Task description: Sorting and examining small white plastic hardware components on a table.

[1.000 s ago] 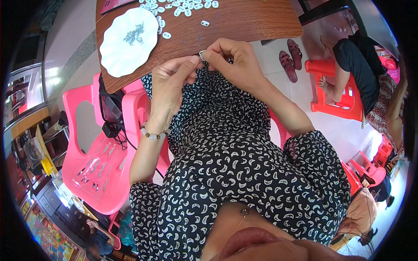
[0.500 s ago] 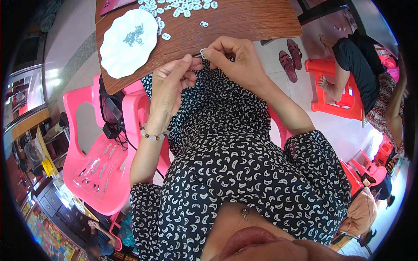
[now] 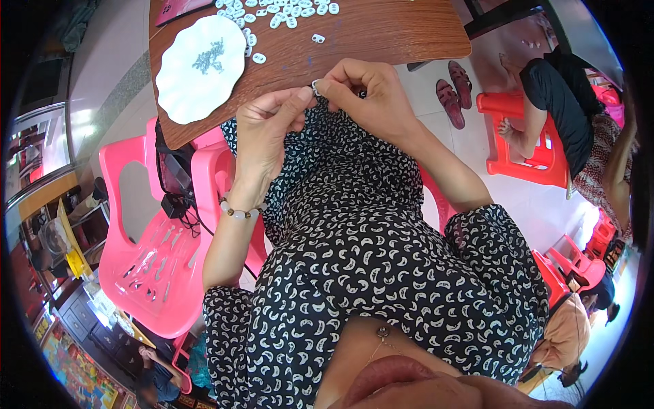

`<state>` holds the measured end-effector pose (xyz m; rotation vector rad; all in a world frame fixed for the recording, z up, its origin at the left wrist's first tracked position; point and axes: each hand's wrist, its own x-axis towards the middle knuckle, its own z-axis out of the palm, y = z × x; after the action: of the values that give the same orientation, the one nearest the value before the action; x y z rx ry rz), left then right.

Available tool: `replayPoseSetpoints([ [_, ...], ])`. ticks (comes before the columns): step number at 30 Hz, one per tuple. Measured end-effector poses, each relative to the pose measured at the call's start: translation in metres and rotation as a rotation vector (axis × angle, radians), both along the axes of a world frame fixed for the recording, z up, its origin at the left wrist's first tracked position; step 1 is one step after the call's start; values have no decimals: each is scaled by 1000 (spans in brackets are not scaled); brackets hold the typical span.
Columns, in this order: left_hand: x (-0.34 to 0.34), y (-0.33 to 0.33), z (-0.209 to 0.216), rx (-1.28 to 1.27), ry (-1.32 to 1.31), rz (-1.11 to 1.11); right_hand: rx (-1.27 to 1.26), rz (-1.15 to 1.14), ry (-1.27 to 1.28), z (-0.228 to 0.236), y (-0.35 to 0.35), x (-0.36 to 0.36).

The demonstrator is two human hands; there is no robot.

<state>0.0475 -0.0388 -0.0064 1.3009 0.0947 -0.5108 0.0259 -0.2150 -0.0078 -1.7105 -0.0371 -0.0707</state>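
My right hand (image 3: 371,92) pinches a small white plastic piece (image 3: 315,86) between thumb and fingers, just off the table's near edge. My left hand (image 3: 262,133) meets it from the left, thumb pressed to the fingers right beside the piece. Whatever is in that left pinch is too small or too hidden to make out. On the table, a white scalloped plate (image 3: 180,95) bears a little heap of tiny grey metal parts (image 3: 210,58). Beyond it are many loose white oval pieces with holes (image 3: 291,22), and one piece (image 3: 318,39) lies apart on the right.
The brown wood-grain table (image 3: 388,34) ends just beyond my hands. To my left stands a pink plastic chair (image 3: 153,273) with a black bag (image 3: 174,177) and cables. Dark red slippers (image 3: 449,102) lie on the floor at right, near a person's foot on a red stool (image 3: 528,167).
My left hand has closed its fingers more and moved right, up against the white piece. My right hand keeps nearly the same place.
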Motion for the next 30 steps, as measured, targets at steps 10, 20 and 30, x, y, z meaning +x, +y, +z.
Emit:
replayPoseSetpoints([
  [10, -1, -2, 0, 14, 5, 7, -69, 57, 44, 3, -3, -2],
  [20, 0, -5, -1, -43, 40, -15, 31, 31, 67, 4, -4, -3],
  [30, 49, 1, 13, 856, -874, 68, 246, -53, 26, 8, -21, 3],
])
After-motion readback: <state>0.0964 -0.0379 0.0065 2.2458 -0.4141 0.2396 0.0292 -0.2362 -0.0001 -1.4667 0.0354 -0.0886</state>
